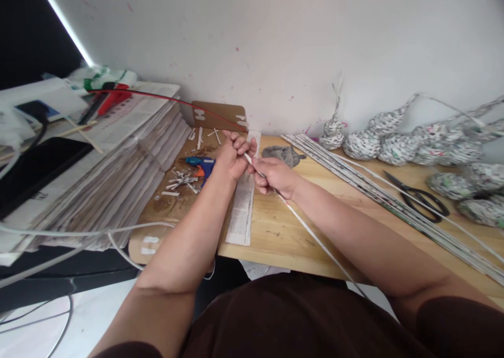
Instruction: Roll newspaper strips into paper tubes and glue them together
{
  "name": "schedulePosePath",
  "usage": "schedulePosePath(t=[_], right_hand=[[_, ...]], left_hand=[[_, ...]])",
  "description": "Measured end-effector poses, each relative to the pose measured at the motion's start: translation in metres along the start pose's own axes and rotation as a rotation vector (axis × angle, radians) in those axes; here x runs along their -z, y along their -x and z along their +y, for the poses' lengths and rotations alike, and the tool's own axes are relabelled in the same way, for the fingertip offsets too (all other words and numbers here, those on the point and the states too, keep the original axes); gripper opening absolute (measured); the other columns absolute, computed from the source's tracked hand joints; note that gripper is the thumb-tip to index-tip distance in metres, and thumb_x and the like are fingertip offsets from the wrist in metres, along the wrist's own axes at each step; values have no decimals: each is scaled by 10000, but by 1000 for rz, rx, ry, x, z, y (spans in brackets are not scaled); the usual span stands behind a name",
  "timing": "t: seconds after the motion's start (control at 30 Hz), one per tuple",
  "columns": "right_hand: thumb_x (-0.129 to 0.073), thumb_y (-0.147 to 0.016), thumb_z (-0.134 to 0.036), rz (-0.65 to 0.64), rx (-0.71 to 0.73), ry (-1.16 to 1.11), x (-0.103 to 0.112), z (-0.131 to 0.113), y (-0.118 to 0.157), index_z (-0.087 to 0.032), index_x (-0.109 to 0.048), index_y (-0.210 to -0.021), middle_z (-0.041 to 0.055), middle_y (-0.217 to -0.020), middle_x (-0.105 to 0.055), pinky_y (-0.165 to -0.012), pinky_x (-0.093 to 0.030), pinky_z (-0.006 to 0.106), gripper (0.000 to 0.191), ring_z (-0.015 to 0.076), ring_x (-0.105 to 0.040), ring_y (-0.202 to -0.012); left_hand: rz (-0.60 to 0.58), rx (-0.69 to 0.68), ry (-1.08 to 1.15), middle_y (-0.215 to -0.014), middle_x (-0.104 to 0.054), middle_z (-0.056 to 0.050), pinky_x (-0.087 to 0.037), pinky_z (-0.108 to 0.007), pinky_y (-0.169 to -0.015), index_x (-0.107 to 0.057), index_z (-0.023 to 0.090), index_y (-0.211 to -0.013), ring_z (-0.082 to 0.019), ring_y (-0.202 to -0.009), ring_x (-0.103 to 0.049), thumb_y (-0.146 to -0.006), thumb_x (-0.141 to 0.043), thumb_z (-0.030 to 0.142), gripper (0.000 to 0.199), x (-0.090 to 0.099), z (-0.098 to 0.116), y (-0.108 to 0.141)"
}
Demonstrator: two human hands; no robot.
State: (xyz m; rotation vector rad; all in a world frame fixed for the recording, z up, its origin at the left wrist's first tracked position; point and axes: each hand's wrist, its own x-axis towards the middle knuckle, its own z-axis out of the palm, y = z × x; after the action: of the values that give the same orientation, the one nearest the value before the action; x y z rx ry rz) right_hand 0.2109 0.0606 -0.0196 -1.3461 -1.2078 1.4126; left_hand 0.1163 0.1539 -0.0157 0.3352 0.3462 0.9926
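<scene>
Above the wooden table, my left hand (236, 156) and my right hand (277, 177) work close together on one thin rolled-paper tube (309, 229). My left hand closes round its upper end. The right hand pinches the tube just below, and its long white length slants down past my right forearm towards my lap. Under my hands lies a flat strip of printed newspaper (241, 216). To the left of my left forearm sits a blue glue gun (205, 166) with an orange trigger, partly hidden by that arm, among small paper scraps (183, 179).
A tall stack of newspaper (151, 143) stands left, bearing a black phone-like slab (43, 174) and a red-handled tool (112, 99). Paper tubes (362, 190), black scissors (419, 198) and woven paper gourd shapes (397, 143) lie right. A grey cloth (283, 154) sits behind my hands.
</scene>
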Motion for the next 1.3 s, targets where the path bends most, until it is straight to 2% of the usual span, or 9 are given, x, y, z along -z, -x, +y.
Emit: schedulePosePath(t=[0.1, 0.3, 0.53, 0.67, 0.77, 0.87, 0.97, 1.13, 1.3], right_hand=[[-316, -968, -408, -192, -130, -319, 3, 2, -1, -211, -435, -783, -93, -422, -296, -388, -299, 210, 294, 109, -372, -347], [-454, -940, -409, 99, -3, -17, 6, -6, -8, -178, -495, -764, -55, -446, -456, -350, -292, 193, 293, 95, -456, -341], [-312, -982, -366, -176, -137, -569, 3, 0, -9, -196, -437, -762, -99, -424, -263, -381, -271, 187, 305, 83, -320, -339], [-421, -909, -533, 42, 1, 48, 3, 2, -7, -175, -519, -831, -40, -502, -460, -444, -356, 230, 380, 122, -496, -431], [-527, -881, -411, 244, 232, 742, 9, -3, -5, -161, -556, -849, 59, -696, -622, -608, -421, 282, 254, 194, -613, -656], [-432, -929, -313, 339, 348, 1050, 15, -6, -4, -147, -568, -990, 125, -865, -662, -714, -414, 331, 223, 248, -619, -810], [-349, -959, -304, 279, 288, 801, 16, -5, -6, -164, -547, -890, 77, -746, -618, -669, -415, 311, 252, 202, -588, -702], [-236, -981, -372, -108, -7, -136, 13, -3, -7, -212, -424, -781, -79, -478, -263, -449, -326, 230, 317, 114, -338, -388], [-493, -894, -450, 81, 91, 154, 15, 1, -8, -190, -500, -785, -33, -539, -446, -481, -347, 239, 282, 125, -476, -470]], left_hand=[[-11, 9, 2, -456, -300, 89, -506, -197, -579, -378, 182, -594, -49, -356, -307, -940, -375, 422, 421, 0, -1, -1], [18, -8, -116, -497, -415, 57, -429, -171, -466, -397, 197, -649, -87, -445, -476, -919, -339, 505, 413, 1, -8, -3], [2, 3, -93, -496, -399, 76, -459, -176, -526, -398, 194, -638, -69, -435, -471, -874, -473, 494, 389, -4, -6, 3], [77, -35, -120, -469, -378, 86, -483, -193, -554, -427, 197, -663, -66, -394, -433, -857, -460, 539, 395, 1, -8, -4], [85, -26, -155, -485, -428, 69, -485, -203, -559, -449, 192, -675, -74, -418, -470, -888, -406, 529, 401, 4, -12, -8], [92, 4, -197, -537, -518, 41, -472, -214, -536, -489, 186, -708, -92, -460, -524, -924, -402, 451, 353, 5, -13, -7], [110, 20, -219, -587, -576, 26, -486, -228, -567, -516, 185, -741, -98, -494, -560, -939, -401, 402, 316, 3, -11, -4], [30, 23, -197, -594, -576, 40, -509, -226, -625, -512, 182, -745, -79, -506, -559, -935, -423, 399, 302, 1, -8, -2], [80, 14, -258, -620, -618, 23, -481, -219, -530, -504, 183, -767, -99, -507, -590, -927, -446, 404, 278, 7, -10, -6]])
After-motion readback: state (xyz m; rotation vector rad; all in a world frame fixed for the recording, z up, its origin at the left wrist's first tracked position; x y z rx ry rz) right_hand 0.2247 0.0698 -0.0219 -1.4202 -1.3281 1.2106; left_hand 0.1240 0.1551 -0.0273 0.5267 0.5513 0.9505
